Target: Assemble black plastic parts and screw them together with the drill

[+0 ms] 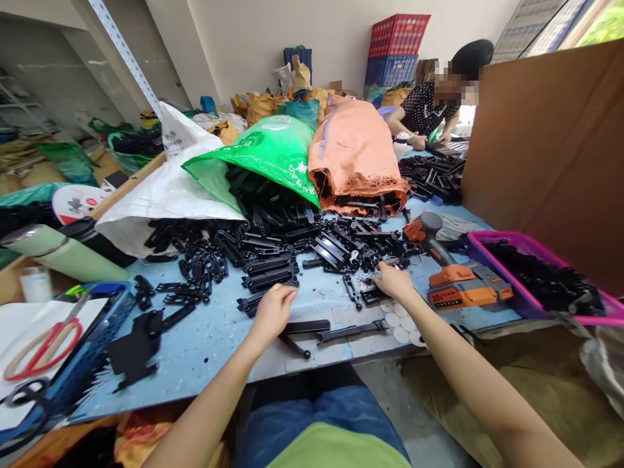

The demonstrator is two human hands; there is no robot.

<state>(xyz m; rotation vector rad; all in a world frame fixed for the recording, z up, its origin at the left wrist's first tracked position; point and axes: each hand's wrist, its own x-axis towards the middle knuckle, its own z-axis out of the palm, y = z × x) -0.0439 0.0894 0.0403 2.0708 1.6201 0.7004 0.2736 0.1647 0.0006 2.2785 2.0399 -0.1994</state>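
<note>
My left hand [273,313] is over the near part of the blue table, fingertips pinched together; whatever they hold, if anything, is too small to make out. Right behind it lie stacked black plastic arms [268,276]. My right hand [394,281] reaches down among small metal screws [363,273] and dark parts, its fingers bent together and their tips partly hidden. Between my hands and the table's front edge rest a long black bar [308,327] and a forked black arm [353,330]. White round discs [400,323] lie below my right wrist.
An orange cordless drill [463,286] lies at right, beside a pink basket [475,244] of black parts. Green [273,143], orange [353,143] and white sacks [160,195] spill parts at the back. Scissors [49,344] lie left. Another person [429,107] works behind a cardboard panel [546,162].
</note>
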